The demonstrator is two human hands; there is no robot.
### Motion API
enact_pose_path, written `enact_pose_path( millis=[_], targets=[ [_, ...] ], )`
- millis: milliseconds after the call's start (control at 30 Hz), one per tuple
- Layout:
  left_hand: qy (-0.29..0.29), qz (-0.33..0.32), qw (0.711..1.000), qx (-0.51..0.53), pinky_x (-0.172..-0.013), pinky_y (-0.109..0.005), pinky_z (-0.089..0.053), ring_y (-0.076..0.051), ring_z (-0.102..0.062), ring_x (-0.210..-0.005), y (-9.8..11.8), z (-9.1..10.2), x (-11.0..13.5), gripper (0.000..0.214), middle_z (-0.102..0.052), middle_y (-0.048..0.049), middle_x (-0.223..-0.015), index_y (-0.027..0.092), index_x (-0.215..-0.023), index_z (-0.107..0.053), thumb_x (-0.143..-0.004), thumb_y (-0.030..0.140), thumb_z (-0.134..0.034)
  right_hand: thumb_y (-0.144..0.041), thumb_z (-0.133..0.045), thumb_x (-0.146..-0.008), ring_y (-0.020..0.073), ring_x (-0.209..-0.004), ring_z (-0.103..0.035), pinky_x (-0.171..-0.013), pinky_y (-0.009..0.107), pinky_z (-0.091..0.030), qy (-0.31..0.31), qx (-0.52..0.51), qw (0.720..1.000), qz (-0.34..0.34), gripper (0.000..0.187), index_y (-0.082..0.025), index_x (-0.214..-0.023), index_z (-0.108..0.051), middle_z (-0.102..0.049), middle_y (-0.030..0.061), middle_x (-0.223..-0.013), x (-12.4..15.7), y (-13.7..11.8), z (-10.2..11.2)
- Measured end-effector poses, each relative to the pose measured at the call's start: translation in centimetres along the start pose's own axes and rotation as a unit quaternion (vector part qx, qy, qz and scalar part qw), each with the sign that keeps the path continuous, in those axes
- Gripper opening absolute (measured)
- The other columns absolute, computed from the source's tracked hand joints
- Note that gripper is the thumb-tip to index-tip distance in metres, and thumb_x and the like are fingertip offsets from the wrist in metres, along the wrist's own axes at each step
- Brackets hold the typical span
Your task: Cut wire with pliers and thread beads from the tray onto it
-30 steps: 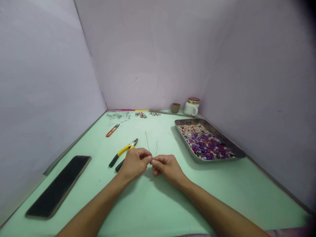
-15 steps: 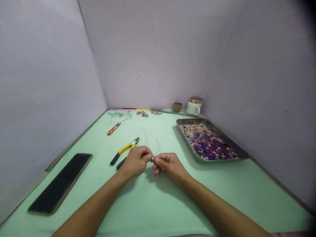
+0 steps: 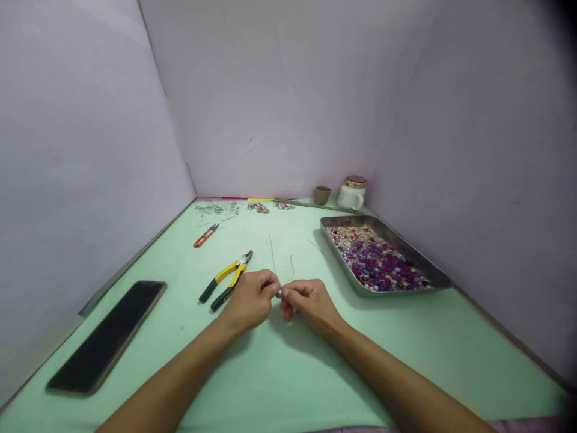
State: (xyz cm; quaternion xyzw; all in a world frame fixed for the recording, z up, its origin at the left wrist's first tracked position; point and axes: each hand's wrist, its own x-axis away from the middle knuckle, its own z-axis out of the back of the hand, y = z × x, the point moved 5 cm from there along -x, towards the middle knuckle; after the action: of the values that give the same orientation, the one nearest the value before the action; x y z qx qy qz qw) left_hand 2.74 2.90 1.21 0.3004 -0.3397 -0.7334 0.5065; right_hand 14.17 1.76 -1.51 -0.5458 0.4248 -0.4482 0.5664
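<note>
Near the middle of the green tabletop, my left hand [image 3: 256, 297] and my right hand [image 3: 311, 304] meet at their fingertips. A small pale bead [image 3: 280, 293] shows between them. Thin wire [image 3: 272, 255] rises from the pinch, one end nearly straight and the other curved. My left fingers are closed on the wire, and the right thumb and forefinger pinch at the bead. How the wire runs inside the fingers is hidden. Beside my left hand lie pliers [image 3: 229, 276] with yellow and black handles.
A metal tray [image 3: 387, 293] of mixed beads stands at right. Orange thread snips [image 3: 206, 235], wire scraps [image 3: 216, 209] and beaded pieces [image 3: 258, 208] lie toward the back. A phone [image 3: 108, 337] lies at left; a small brown cup [image 3: 322, 195] and lidded white mug [image 3: 351, 195] stand behind.
My left hand has turned slightly, and the wire ends have swung a little to the right. Both hands stay together at the bead. The view has shifted slightly.
</note>
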Motion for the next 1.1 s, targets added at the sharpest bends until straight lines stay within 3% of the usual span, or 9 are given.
enact_pose_path(
  millis=[167, 333, 700, 833, 1000, 1100],
  targets=[
    [0.022, 0.007, 0.999, -0.029, -0.048, -0.020, -0.029, -0.009, -0.037, -0.050, 0.1, 0.1, 0.1, 0.014, -0.045, 0.0038, -0.049, 0.016, -0.056, -0.048, -0.069, 0.018, -0.042, -0.032, -0.057, -0.067, 0.0109, -0.046, -0.053, -0.050, 0.023, -0.042, -0.023, -0.045, 0.999, -0.006, 0.021, -0.013, -0.062, -0.063, -0.060, 0.0011, -0.050, -0.2, 0.3, -0.3],
    [0.024, -0.027, 0.999, -0.032, -0.048, -0.019, -0.029, -0.008, -0.038, -0.049, 0.6, 0.1, 0.3, 0.017, -0.045, 0.0036, -0.049, 0.016, -0.054, -0.049, -0.069, 0.016, -0.042, -0.034, -0.061, -0.064, 0.0099, -0.044, -0.052, -0.048, 0.022, -0.041, -0.001, -0.053, 0.998, -0.025, 0.021, -0.013, -0.058, -0.061, -0.057, -0.0008, -0.047, -0.5, 1.0, -0.1],
    [0.005, -0.053, 0.997, -0.050, -0.042, -0.019, -0.025, -0.007, -0.034, -0.044, 1.1, 1.0, 0.7, 0.015, -0.043, 0.0039, -0.046, 0.015, -0.058, -0.055, -0.069, 0.018, -0.045, -0.036, -0.059, -0.065, 0.0090, -0.043, -0.050, -0.048, 0.022, -0.041, 0.019, -0.083, 0.996, 0.003, 0.026, -0.014, -0.053, -0.059, -0.052, -0.0023, -0.044, 0.1, -0.1, -0.3],
    [0.017, -0.022, 1.000, 0.001, -0.041, -0.019, -0.023, -0.006, -0.030, -0.043, 0.8, 0.8, 0.7, 0.015, -0.038, 0.0048, -0.044, 0.014, -0.056, -0.055, -0.068, 0.020, -0.047, -0.038, -0.061, -0.063, 0.0088, -0.041, -0.050, -0.047, 0.022, -0.042, 0.020, -0.105, 0.994, -0.012, 0.027, -0.013, -0.052, -0.057, -0.051, -0.0029, -0.043, 0.0, 0.1, -0.4],
    [0.037, 0.032, 0.994, 0.100, -0.041, -0.019, -0.024, -0.006, -0.030, -0.043, 0.3, 0.4, 0.1, 0.014, -0.041, 0.0044, -0.045, 0.013, -0.060, -0.056, -0.067, 0.025, -0.051, -0.038, -0.061, -0.062, 0.0090, -0.040, -0.051, -0.046, 0.022, -0.044, 0.070, -0.096, 0.993, 0.018, 0.027, -0.013, -0.052, -0.058, -0.051, -0.0030, -0.046, -0.2, -0.1, 0.1],
    [0.040, 0.036, 0.993, 0.107, -0.041, -0.019, -0.024, -0.006, -0.031, -0.043, 0.4, 0.2, -0.1, 0.016, -0.044, 0.0037, -0.046, 0.013, -0.061, -0.057, -0.066, 0.027, -0.052, -0.037, -0.061, -0.063, 0.0088, -0.041, -0.052, -0.046, 0.021, -0.044, 0.086, -0.097, 0.991, 0.029, 0.025, -0.013, -0.054, -0.059, -0.051, -0.0031, -0.047, -0.2, -0.1, 0.2]
  ],
)
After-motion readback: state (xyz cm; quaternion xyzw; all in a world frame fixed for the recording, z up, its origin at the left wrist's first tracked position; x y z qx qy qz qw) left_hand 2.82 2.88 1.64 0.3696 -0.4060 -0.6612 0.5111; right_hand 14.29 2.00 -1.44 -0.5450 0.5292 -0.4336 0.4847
